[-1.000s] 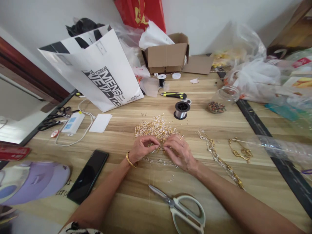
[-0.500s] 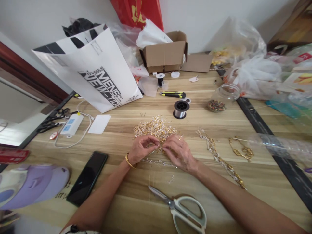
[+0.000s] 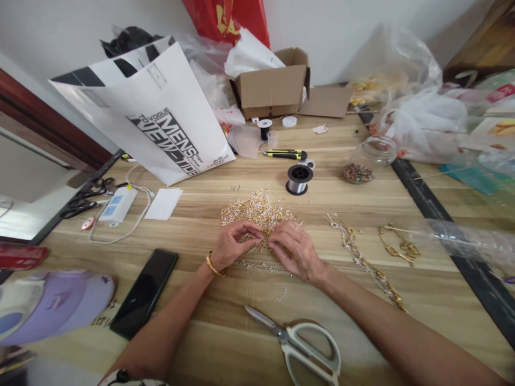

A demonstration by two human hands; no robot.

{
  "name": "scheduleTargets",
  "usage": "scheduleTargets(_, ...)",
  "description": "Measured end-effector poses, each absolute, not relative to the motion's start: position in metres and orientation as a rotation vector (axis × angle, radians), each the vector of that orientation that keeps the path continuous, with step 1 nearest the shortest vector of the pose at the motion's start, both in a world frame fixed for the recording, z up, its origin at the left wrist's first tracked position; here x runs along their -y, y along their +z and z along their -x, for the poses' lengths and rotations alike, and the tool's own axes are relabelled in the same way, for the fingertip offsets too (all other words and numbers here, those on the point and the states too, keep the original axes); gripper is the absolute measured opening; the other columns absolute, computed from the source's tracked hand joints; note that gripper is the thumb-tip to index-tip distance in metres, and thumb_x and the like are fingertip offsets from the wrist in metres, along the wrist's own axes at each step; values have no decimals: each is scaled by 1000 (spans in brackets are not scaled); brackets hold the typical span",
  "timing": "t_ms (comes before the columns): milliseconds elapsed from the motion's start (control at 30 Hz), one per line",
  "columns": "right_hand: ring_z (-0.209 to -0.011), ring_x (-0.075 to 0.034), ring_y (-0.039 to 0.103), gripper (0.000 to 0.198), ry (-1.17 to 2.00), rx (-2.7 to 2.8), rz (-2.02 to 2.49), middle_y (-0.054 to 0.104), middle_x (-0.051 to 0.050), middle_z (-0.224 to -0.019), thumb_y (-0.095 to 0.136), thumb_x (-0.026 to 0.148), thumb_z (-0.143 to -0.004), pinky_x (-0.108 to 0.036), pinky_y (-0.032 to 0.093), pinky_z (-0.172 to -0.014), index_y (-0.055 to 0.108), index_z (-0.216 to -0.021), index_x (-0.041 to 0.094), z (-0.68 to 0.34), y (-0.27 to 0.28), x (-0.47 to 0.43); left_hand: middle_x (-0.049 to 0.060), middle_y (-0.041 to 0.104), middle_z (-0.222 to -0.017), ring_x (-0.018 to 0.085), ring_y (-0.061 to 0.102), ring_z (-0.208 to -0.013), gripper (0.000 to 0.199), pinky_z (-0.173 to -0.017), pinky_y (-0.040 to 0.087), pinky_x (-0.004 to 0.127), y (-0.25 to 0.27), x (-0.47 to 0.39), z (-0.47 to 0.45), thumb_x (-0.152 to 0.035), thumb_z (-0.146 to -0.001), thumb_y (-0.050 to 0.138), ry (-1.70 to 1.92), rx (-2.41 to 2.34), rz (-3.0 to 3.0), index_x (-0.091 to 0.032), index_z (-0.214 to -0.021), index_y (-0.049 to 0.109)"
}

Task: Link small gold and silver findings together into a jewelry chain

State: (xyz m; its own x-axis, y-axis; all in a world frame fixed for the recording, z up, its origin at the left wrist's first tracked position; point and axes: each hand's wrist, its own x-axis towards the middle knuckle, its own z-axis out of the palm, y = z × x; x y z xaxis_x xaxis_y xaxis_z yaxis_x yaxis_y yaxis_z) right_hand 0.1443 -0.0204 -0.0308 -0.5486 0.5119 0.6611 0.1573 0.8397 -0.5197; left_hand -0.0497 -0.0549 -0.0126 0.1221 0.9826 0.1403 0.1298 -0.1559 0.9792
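My left hand (image 3: 236, 242) and my right hand (image 3: 296, 250) meet fingertip to fingertip at the near edge of a pile of small gold and silver beads (image 3: 257, 209). Both are pinched closed; whatever lies between the fingers is too small to make out. Just below them a silver chain (image 3: 261, 267) lies across the wood, partly hidden by my right hand. A short bit of silver chain (image 3: 282, 295) rests nearer to me. Closer still are scissors (image 3: 289, 340) with pale handles, blades slightly apart or shut, pointing up left.
Beyond the beads stand a wire spool (image 3: 298, 179), a utility knife (image 3: 285, 155) and a jar of coloured beads (image 3: 360, 171). Gold and silver chains (image 3: 366, 262) lie right. A phone (image 3: 145, 294), power strip (image 3: 119, 205) and white paper bag (image 3: 161, 112) are left. A cardboard box (image 3: 271, 88) sits behind.
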Motion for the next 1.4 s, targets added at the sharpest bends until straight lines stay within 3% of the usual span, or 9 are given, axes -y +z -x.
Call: scheduleTargets(1400,-83,-20,54,8,498,2193,499,61,-6,-83,52,14,-87,-37,44,-76,56,-91,19,-144,-33,20,8,69,-80,15,66,-74,19,-74,54,27,-13,56,48,-25,-72,72,1129,-1241,-1591,-12,-85,66)
